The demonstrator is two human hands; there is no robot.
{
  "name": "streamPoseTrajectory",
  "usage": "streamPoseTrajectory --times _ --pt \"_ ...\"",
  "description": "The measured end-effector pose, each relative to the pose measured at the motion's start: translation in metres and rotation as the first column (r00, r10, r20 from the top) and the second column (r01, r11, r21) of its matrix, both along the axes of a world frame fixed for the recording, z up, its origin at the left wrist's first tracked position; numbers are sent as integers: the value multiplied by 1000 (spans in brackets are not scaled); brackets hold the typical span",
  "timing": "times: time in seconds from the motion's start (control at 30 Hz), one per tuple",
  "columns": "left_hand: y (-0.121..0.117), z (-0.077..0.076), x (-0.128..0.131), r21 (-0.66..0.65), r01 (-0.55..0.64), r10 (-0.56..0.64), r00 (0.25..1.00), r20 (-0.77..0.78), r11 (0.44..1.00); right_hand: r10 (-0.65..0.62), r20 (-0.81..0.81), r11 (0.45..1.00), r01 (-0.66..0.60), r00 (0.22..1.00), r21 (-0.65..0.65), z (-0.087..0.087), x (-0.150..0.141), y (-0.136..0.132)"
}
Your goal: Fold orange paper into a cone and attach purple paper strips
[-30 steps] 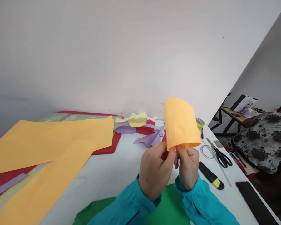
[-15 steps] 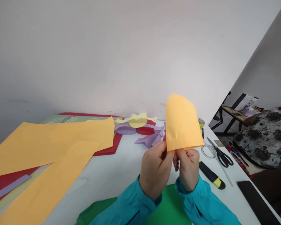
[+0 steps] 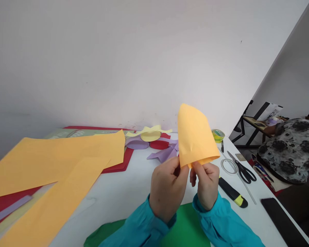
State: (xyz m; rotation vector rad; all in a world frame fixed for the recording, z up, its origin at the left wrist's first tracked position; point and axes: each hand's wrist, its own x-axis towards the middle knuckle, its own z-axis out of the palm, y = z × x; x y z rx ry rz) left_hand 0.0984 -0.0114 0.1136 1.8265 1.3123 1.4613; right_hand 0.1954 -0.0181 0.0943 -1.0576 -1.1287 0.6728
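The left hand (image 3: 168, 190) has its grip closed on the lower edge of the curled orange paper (image 3: 195, 135), thumb and fingers pinching it. The right hand (image 3: 207, 181) pinches the same edge just beside it, near the middle. Both hold the curled orange paper raised above the table (image 3: 118, 192), its open end facing down; it serves as landmark for the rest. Below it, under the teal sleeves, lies green paper (image 3: 189, 226). Just left of it sit cut paper shapes (image 3: 150, 133) in yellow, purple and red. Further left, large orange sheets (image 3: 54, 154) overlap red sheets (image 3: 123, 164). To its right are a yellow-green tape roll (image 3: 218, 136), a clear tape roll (image 3: 229, 166) and black-handled scissors (image 3: 244, 172). Lower right of it lies a black-and-yellow cutter (image 3: 233, 192), with a flat black object (image 3: 283, 221) beyond, near the table's edge.
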Motion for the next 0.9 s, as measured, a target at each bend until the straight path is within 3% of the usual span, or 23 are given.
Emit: streamPoseTrajectory --times 0.17,0.37,0.57,0.77,0.9 --pt "-2 0 0 -21 5 -4 998 70 1000 -41 8 998 41 999 -38 0 1 2" --pt "-4 6 5 -110 169 -143 967 210 980 1 -35 999 -2 999 -39 1 -1 2" --pt "-7 8 0 -11 74 -71 981 182 997 -33 48 997 30 998 64 -1 -1 -2" --pt "-8 7 3 -27 185 -175 961 214 982 80 -72 996 -77 994 52 -4 -3 -4" --pt "-7 6 2 18 120 -122 982 147 993 24 -5 999 -24 1000 37 -3 -3 -4"
